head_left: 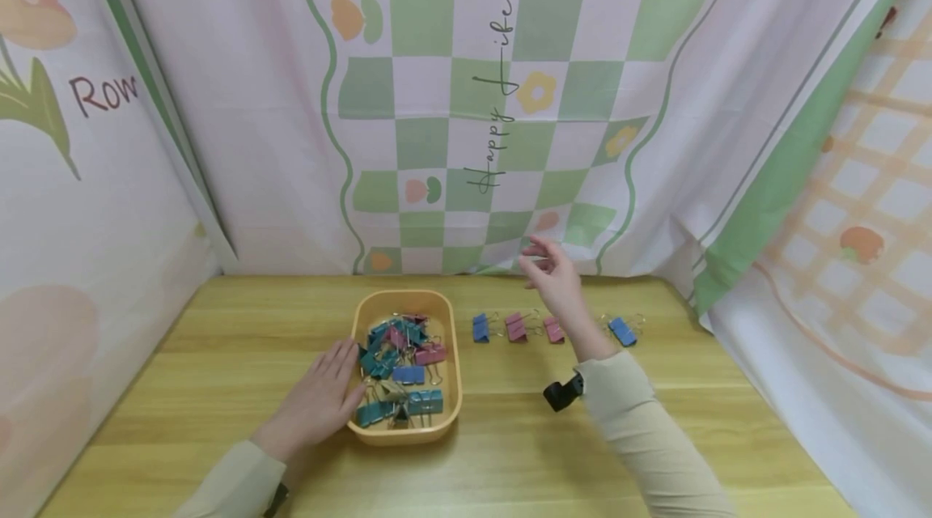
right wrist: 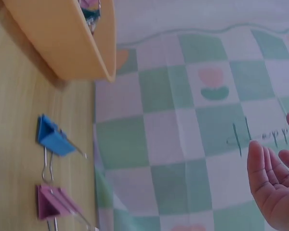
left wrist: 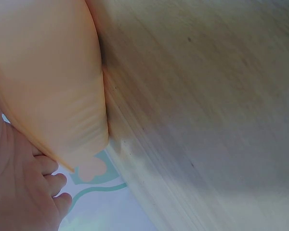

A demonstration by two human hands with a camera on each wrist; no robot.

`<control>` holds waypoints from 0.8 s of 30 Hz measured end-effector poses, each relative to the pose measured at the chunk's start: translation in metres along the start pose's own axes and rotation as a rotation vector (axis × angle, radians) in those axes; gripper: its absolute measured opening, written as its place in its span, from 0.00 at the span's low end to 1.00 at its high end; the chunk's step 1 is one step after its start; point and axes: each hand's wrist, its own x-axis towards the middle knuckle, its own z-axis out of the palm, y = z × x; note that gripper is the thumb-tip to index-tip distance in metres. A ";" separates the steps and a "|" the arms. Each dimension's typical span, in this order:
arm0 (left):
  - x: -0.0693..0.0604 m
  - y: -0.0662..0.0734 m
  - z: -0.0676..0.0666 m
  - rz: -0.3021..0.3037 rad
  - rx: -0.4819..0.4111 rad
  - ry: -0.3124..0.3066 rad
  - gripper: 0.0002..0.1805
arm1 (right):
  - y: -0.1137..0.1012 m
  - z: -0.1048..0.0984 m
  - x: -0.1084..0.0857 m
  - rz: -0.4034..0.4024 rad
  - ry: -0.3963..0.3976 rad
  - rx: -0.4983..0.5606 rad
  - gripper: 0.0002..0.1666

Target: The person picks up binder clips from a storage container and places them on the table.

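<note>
While my right hand is hovering over the row right of centre, its fingers are curving loosely, well parted, with nothing showing between them; my left hand is resting on the left rim of the orange tray, its fingers lying fairly straight and gripping nothing that I'm seeing. Inside the tray, low and left of centre, teal, pink and blue binder clips are lying in a jumble. Out on the wooden table, a blue clip is sitting nearest the tray, a pink clip is coming next, a second pink clip is peeking past my wrist, and a tilted blue clip is ending the row at right. What's going wrong, if anything? My wrist or sleeve, dipping, could be knocking that line crooked; tangled wire handles could be dragging neighbours along; too much left-hand pressure could be tipping the tray. Directions now: the row's two leftmost clips are pointing their handles rightward, bodies running roughly up the frame; the tilted one is slanting from upper left to lower right; the tray's long axis is running up toward the checked cloth.
</note>
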 end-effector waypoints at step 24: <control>0.001 0.000 0.000 0.013 0.006 0.021 0.33 | 0.005 0.089 -0.027 -0.046 -0.341 -0.066 0.28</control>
